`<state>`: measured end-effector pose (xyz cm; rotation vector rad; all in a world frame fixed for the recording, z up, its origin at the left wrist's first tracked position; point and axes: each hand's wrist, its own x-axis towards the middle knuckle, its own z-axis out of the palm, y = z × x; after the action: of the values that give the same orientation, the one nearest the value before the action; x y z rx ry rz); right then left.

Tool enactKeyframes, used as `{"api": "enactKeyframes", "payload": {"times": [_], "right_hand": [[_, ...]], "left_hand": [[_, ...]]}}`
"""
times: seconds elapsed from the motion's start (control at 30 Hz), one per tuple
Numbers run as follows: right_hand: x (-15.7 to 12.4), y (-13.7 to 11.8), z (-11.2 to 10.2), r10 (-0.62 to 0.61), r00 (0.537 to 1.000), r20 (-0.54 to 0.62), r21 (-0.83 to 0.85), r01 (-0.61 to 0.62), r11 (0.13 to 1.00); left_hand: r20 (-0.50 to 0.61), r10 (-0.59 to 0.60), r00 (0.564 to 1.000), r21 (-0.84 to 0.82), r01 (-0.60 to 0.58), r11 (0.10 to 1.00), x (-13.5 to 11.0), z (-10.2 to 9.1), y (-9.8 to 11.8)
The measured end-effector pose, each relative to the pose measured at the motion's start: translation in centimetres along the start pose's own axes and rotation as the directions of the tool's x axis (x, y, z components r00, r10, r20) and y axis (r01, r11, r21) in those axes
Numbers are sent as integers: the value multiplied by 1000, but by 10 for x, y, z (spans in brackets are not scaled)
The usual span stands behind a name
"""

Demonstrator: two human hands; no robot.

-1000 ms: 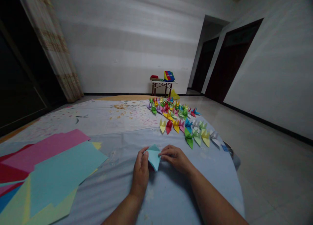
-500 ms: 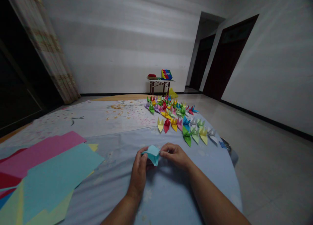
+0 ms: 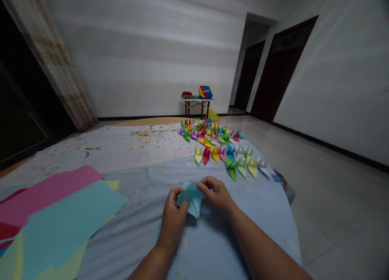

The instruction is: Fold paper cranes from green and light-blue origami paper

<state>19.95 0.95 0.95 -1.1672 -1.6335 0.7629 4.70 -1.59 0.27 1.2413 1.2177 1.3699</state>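
A partly folded piece of light blue origami paper is held up just above the cloth, its creased face turned toward me. My left hand grips its left edge, thumb in front and fingers behind. At its upper right corner, my right hand pinches the paper between thumb and fingertips. Beyond my hands, several folded paper cranes in many colours stand in rows on the right side of the table. To the left lie loose sheets of coloured paper, a light blue sheet uppermost near a pink sheet.
The round table has a pale blue cloth, with a white floral cloth on its far part. Against the back wall stands a small table bearing a colourful box. A patterned curtain hangs at the left.
The light blue paper has been tilted and opened out, so more of its creased face shows. My left thumb has shifted onto its front, and my right fingers moved to its upper corner.
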Motion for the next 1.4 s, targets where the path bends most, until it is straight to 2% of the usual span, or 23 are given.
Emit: {"api": "enactKeyframes", "payload": {"times": [0.13,0.3,0.67,0.93,1.17,1.23,1.4], "right_hand": [[-3,-8,3,-92,996,2,-99,92,991],[-5,-12,4,-153,985,79,-95,160,983],[-3,-8,3,-21,1000,-21,-155,17,988],[-1,-9,-3,-122,992,-17,-70,121,990],[0,-10,-5,-60,996,-73,-33,58,998],[0,-11,-5,-25,995,-94,-26,22,999],[1,-7,-4,48,994,-95,10,-47,999]], "left_hand": [[-47,-23,999,16,24,1000,1,0,2],[-85,-7,996,-9,6,1000,3,-1,-1],[33,12,999,44,-14,999,2,0,-6],[161,-5,987,107,-13,994,2,3,-3],[253,-25,967,192,-25,981,3,2,0],[236,-47,971,199,-1,980,4,2,0],[111,-75,991,159,57,986,7,0,-3]]}}
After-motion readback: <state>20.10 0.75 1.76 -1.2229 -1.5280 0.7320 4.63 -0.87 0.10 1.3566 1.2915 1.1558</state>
